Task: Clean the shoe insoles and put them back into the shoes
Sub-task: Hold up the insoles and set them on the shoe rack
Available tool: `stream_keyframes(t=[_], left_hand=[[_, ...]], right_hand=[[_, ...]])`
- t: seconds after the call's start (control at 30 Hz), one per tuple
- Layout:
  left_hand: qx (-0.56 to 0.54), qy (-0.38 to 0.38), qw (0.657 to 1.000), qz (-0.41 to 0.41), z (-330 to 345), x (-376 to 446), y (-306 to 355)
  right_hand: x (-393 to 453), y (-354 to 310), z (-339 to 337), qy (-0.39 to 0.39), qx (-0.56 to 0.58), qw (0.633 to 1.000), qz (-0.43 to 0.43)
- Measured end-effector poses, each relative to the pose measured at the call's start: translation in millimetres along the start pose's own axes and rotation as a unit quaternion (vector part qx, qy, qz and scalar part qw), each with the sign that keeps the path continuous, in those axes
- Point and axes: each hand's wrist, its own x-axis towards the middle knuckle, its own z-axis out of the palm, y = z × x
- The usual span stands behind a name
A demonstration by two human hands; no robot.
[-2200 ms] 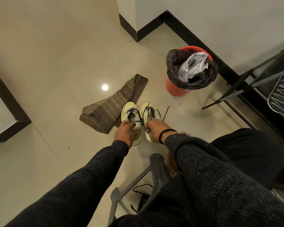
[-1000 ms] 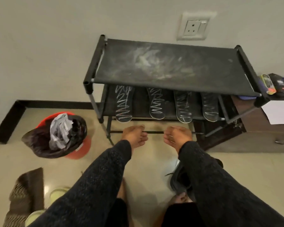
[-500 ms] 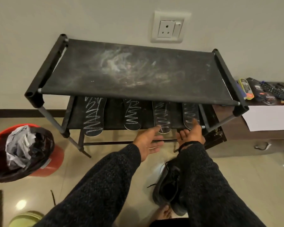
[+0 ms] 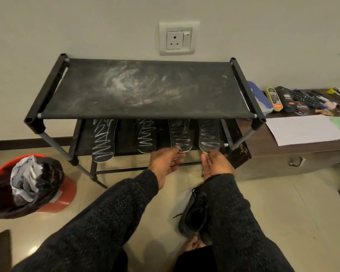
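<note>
Several dark insoles with white zigzag marks lie side by side on the lower shelf of a black shoe rack (image 4: 47, 95), their ends hanging over its front edge. My left hand (image 4: 166, 160) reaches with loosely spread fingers to the end of the third insole (image 4: 180, 135) and touches it. My right hand (image 4: 217, 163), palm turned inward, touches the end of the rightmost insole (image 4: 208, 134). A black shoe (image 4: 192, 214) lies on the floor under my right forearm. Two more insoles (image 4: 103, 140) (image 4: 146, 136) lie further left.
A red bin lined with a black bag (image 4: 28, 185) stands on the floor to the left. A low brown cabinet (image 4: 294, 154) to the right carries paper, remotes and small items. A wall socket (image 4: 176, 38) sits above the rack. A bare foot (image 4: 192, 243) shows below the shoe.
Earlier my hands were at the yellow shoes on the floor. The view turned to the rack, and both hands moved forward to the two right-hand insoles, opening from curled to spread.
</note>
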Motion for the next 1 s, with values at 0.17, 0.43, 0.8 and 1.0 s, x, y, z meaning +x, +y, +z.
stream_keyframes(t=[0.17, 0.43, 0.8, 1.0], left_hand=[[0.005, -0.007, 1.0, -0.007, -3, -76, -1], [0.034, -0.011, 0.998, 0.044, -29, -211, -1], [0.083, -0.008, 0.989, 0.119, -72, -309, -60], [0.114, 0.007, 0.979, 0.169, -79, -330, -68]], right_hand=[[-68, 3, -40, -0.037, 0.044, 0.998, 0.021], [-194, -4, -108, -0.135, 0.041, 0.99, 0.024], [-272, 23, -193, -0.16, 0.004, 0.986, 0.036], [-291, 19, -200, -0.184, 0.007, 0.983, -0.009]])
